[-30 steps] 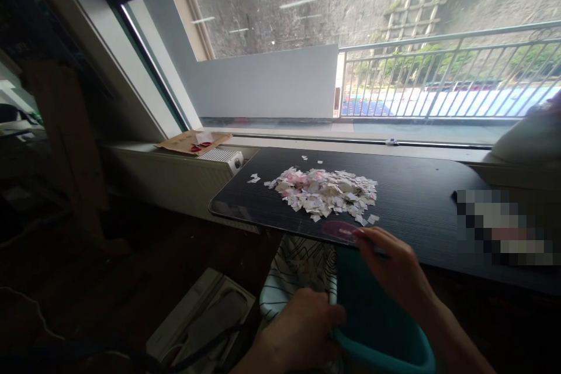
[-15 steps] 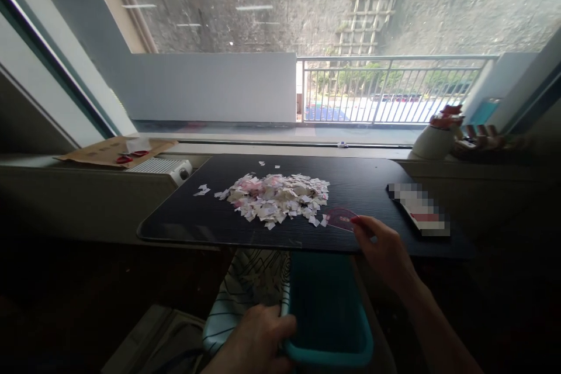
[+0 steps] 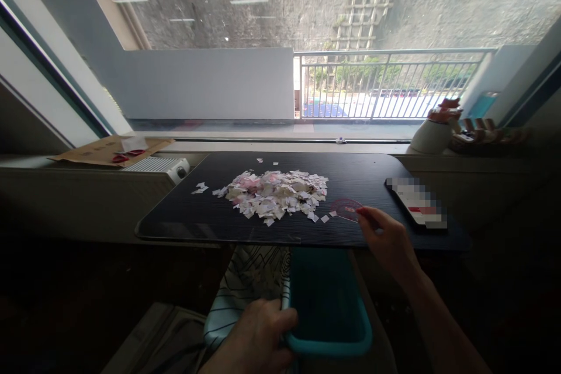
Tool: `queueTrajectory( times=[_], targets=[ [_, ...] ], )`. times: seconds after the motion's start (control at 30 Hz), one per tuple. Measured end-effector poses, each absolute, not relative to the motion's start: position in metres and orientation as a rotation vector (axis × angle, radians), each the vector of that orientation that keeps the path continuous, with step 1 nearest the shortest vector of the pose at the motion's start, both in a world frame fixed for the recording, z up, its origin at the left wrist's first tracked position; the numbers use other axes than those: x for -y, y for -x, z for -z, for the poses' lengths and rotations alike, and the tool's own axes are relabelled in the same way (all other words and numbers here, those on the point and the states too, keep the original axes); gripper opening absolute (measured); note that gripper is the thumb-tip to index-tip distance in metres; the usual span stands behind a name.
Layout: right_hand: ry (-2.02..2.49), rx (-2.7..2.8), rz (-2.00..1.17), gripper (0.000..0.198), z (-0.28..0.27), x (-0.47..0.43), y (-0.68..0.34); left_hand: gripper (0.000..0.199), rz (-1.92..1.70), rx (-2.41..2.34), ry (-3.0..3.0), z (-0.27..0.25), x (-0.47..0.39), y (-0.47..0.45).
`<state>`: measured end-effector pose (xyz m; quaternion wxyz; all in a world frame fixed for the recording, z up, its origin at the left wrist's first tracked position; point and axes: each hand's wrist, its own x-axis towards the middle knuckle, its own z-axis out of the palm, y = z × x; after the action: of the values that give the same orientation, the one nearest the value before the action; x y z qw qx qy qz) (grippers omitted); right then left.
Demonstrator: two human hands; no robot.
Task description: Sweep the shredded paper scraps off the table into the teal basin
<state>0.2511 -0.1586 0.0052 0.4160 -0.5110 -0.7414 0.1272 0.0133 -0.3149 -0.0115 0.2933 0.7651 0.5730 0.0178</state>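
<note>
My right hand (image 3: 388, 239) pinches a clear pinkish protractor (image 3: 344, 208) by its right end, just above the dark tabletop (image 3: 175, 216). The protractor's left end is beside a few loose scraps at the right side of a heap of small torn paper pieces (image 3: 276, 193). Below the table's front edge, my left hand (image 3: 258, 330) is closed around the adjoining rims of a teal bin (image 3: 328, 347) and a pale bin with a dark-lined pattern (image 3: 221, 310). Paper scraps lie inside the patterned bin. The teal bin's inside is dark.
A partly blurred flat object (image 3: 416, 204) lies at the table's right. Red-handled scissors (image 3: 120, 158) rest on brown paper (image 3: 83, 149) on the left sill. A white jar (image 3: 432, 134) stands on the right sill. A window is behind the table.
My right hand and the protractor have shifted slightly right, away from the heap, leaving a few scraps beside it. My left hand keeps its grip on the bins. The camera view has shifted slightly.
</note>
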Motion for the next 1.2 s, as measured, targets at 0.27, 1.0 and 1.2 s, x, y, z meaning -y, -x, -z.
queueTrajectory(
  times=[0.27, 1.0, 1.2],
  targets=[
    [1.264, 1.898, -0.381, 0.021, -0.004, 0.165, -0.256, 0.014, -0.108, -1.531, -2.071, 0.019, 0.316, -0.012],
    [1.108, 1.993, -0.536, 0.021, 0.002, 0.176, -0.256, 0.020, -0.028, -1.103, -2.388, 0.006, 0.292, -0.056],
    [1.084, 1.994, -0.516, 0.019, -0.009, 0.174, -0.252, 0.025, -0.121, -1.117, -2.316, 0.000, 0.290, -0.057]
  ],
)
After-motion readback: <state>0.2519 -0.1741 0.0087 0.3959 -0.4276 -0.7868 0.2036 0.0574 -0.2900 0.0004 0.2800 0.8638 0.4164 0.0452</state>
